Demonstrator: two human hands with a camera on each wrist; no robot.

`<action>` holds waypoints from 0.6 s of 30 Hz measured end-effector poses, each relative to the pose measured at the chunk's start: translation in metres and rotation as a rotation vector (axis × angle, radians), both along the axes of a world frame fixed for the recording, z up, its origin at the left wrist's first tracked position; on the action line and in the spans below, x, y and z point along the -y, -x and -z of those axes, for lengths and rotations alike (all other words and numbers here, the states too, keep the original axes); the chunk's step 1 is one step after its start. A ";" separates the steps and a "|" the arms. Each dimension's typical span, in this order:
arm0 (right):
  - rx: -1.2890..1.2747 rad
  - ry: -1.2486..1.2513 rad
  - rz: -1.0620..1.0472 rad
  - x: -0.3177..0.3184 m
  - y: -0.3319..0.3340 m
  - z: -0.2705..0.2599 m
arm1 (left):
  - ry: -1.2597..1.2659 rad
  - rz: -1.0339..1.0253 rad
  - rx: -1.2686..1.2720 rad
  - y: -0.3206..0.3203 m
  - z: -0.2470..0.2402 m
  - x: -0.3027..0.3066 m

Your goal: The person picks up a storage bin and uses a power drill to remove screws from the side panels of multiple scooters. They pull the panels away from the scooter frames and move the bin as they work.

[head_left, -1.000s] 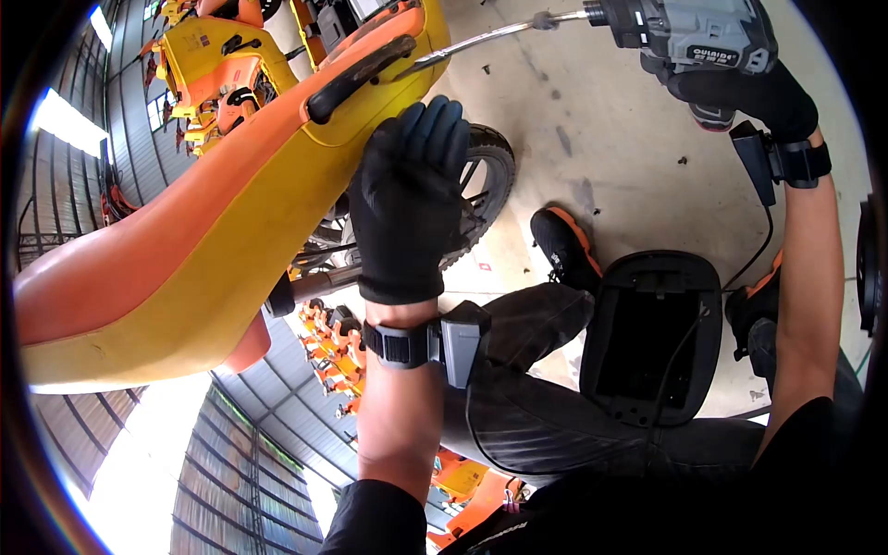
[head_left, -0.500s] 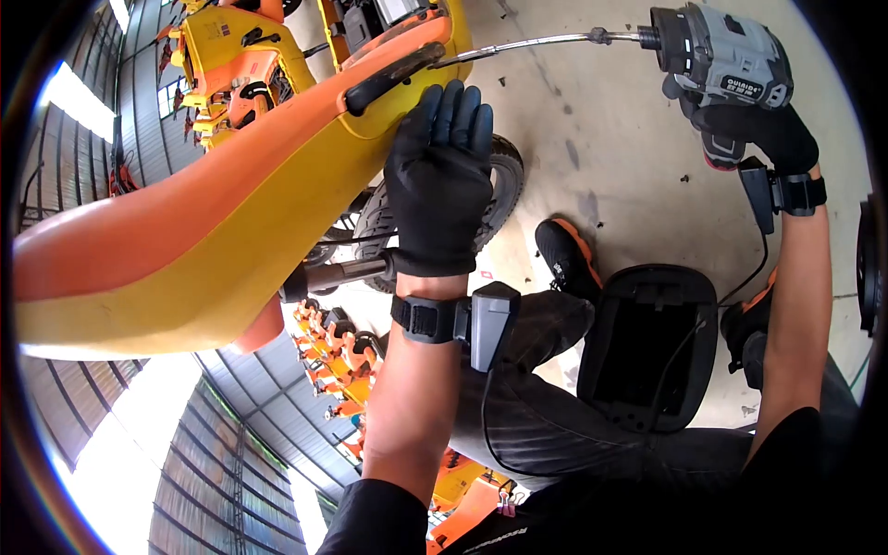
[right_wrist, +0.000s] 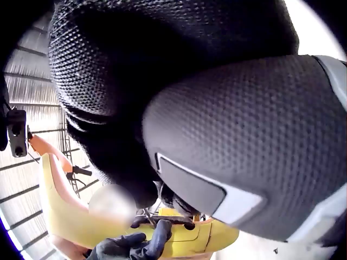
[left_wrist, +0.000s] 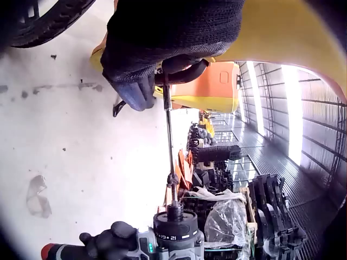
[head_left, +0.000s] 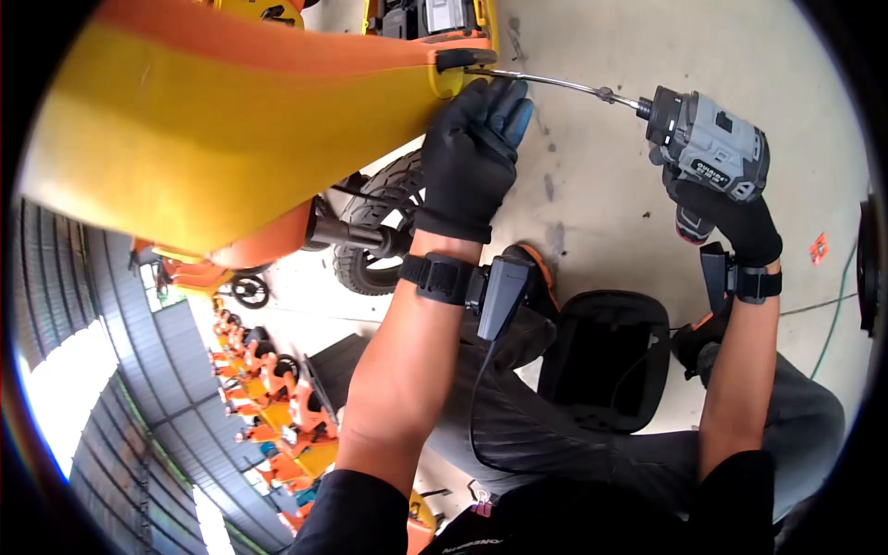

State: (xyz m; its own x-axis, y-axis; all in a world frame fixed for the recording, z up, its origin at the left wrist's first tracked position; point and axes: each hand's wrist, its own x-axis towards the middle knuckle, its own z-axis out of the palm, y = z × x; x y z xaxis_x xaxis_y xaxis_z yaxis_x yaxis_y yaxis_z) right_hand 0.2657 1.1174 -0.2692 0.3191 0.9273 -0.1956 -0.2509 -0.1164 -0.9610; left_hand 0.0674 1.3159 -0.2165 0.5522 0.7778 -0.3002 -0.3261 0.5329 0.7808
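My gloved right hand (head_left: pixel 731 217) grips the handle of a grey and black cordless drill (head_left: pixel 712 143). From its chuck a long thin metal bit (head_left: pixel 564 84) runs left to the black grab handle (head_left: pixel 462 59) on a yellow and orange scooter body (head_left: pixel 240 111). Up by the bit's tip is my gloved left hand (head_left: pixel 470 162), fingers extended with a slight bend beside the handle. The left wrist view shows blue fingertips (left_wrist: pixel 135 95) close to where the bit (left_wrist: pixel 170 135) meets the handle. In the right wrist view, the drill's dark housing (right_wrist: pixel 244 135) blocks most of the scene.
A black open shell (head_left: pixel 612 298) lies on the floor between the legs. Below the scooter body is its tyred wheel (head_left: pixel 351 264). Several orange scooters (head_left: pixel 277 398) stand in a row at lower left. Plastic-wrapped goods (left_wrist: pixel 225 219) show in the left wrist view.
The head view has turned, so the scooter body sits higher and more level. The drill appears lower and nearer the left hand. The left fingers have bent slightly beside the bit's tip.
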 end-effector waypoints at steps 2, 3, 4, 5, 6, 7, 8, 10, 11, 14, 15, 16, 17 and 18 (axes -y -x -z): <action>0.057 -0.009 0.017 0.001 0.004 -0.019 | 0.063 0.018 0.094 0.003 0.002 0.001; 0.141 0.031 0.004 0.002 0.005 -0.021 | 0.059 0.009 0.128 0.001 0.002 0.001; 0.088 0.037 0.001 0.001 0.006 -0.024 | 0.115 0.008 0.147 -0.002 0.002 -0.001; 0.032 0.044 -0.003 0.001 0.008 -0.026 | 0.171 0.007 0.163 -0.003 0.001 -0.001; 0.050 0.053 -0.003 0.003 0.009 -0.026 | 0.199 0.018 0.174 -0.003 0.002 0.000; 0.073 0.054 -0.015 0.002 0.009 -0.026 | 0.199 0.008 0.198 -0.005 0.003 0.000; 0.085 0.065 -0.013 0.003 0.010 -0.028 | 0.137 0.041 0.216 -0.005 0.004 0.002; 0.127 0.091 -0.013 0.004 0.011 -0.031 | 0.114 0.040 0.195 -0.010 0.007 0.003; 0.139 0.091 -0.017 0.005 0.012 -0.030 | 0.113 0.035 0.207 -0.011 0.008 0.005; 0.133 0.088 0.010 0.004 0.014 -0.036 | 0.132 0.006 0.225 -0.011 0.004 0.007; 0.117 0.080 -0.001 0.003 0.015 -0.039 | 0.125 0.006 0.215 -0.011 0.003 0.007; 0.100 0.071 -0.013 0.002 0.015 -0.041 | 0.117 0.006 0.204 -0.010 0.002 0.008; 0.106 0.070 -0.014 0.002 0.015 -0.041 | 0.116 0.006 0.210 -0.009 0.003 0.007; 0.109 0.087 -0.018 0.003 0.013 -0.038 | 0.138 0.003 0.230 -0.009 0.006 0.007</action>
